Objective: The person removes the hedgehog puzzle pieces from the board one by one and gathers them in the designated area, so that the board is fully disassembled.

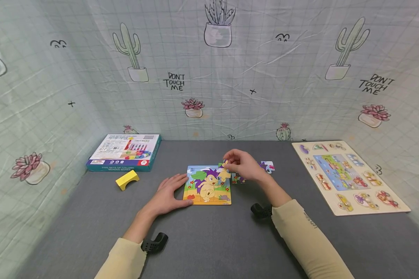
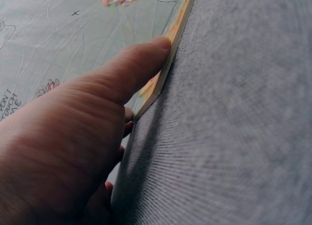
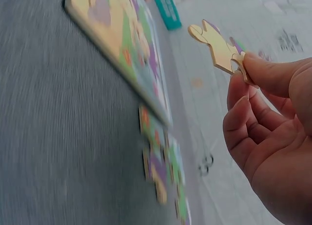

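A wooden jigsaw puzzle [image 1: 207, 202] with a purple-and-yellow hedgehog picture lies flat on the table. My left hand [image 1: 167, 196] rests at its left side, thumb and fingers fairly straight; the thumb [image 2: 141, 62] touches the board's edge in the left wrist view. Above the board's upper right part, my right hand [image 1: 243, 164] pinches a yellow puzzle piece [image 3: 218, 47] between thumb and fingertips, lifted off the surface. Several loose puzzle pieces [image 3: 157, 169] lie right of the board, some partly hidden in the head view by the right hand.
A boxed beaded set [image 1: 123, 151] lies at the back left, with a yellow arch block [image 1: 127, 179] in front of it. At the right lies a wooden picture board [image 1: 329, 197]. A patterned curtain [image 1: 230, 85] encloses the back and sides of the grey table [image 1: 209, 240].
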`<state>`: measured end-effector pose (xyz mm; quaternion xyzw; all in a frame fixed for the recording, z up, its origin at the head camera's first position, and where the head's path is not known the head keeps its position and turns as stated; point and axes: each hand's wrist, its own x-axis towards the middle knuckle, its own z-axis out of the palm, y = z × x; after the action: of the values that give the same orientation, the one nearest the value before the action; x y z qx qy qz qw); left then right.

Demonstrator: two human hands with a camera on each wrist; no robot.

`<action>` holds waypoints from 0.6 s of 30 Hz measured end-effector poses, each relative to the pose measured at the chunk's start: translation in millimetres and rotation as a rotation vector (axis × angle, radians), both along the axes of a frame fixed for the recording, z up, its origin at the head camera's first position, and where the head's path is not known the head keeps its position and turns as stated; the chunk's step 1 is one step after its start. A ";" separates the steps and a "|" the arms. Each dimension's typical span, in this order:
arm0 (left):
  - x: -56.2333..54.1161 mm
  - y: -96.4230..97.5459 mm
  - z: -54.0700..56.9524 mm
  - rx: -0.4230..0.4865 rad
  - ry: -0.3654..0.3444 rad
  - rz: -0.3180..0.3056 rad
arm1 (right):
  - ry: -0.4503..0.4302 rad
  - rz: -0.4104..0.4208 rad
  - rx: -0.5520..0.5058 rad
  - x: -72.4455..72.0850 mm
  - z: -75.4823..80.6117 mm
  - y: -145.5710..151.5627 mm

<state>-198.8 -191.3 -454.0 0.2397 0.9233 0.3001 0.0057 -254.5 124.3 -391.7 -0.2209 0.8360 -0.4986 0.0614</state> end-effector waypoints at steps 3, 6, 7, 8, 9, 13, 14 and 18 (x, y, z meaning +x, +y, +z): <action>0.4 0.1 -0.2 -0.001 -0.004 0.002 | -0.007 -0.016 0.006 -1.7 -2.1 15.9; 0.6 -0.4 -0.1 -0.006 -0.008 0.009 | -0.004 -0.018 0.018 -3.3 -4.7 30.1; 0.7 -0.5 0.0 -0.008 -0.006 0.010 | -0.001 -0.013 0.016 -3.9 -5.8 34.4; 0.7 -0.7 0.1 -0.010 -0.008 0.012 | -0.001 -0.015 0.019 -4.5 -6.7 38.4; 0.7 -0.8 0.1 -0.012 -0.004 0.012 | 0.000 -0.011 0.021 -4.9 -7.7 42.1; 1.3 -0.4 1.6 -0.013 -0.007 0.013 | 0.006 0.002 0.046 -6.6 -12.4 54.9; 1.4 -0.3 1.9 -0.011 -0.007 0.012 | 0.006 0.005 0.055 -6.8 -13.6 57.8; 1.5 0.7 2.8 -0.010 -0.010 0.009 | 0.005 0.004 0.084 -6.3 -17.6 68.1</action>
<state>-197.3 -190.7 -451.2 0.2340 0.9258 0.2968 0.0102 -260.9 192.4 -409.3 -0.2208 0.8558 -0.4626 0.0695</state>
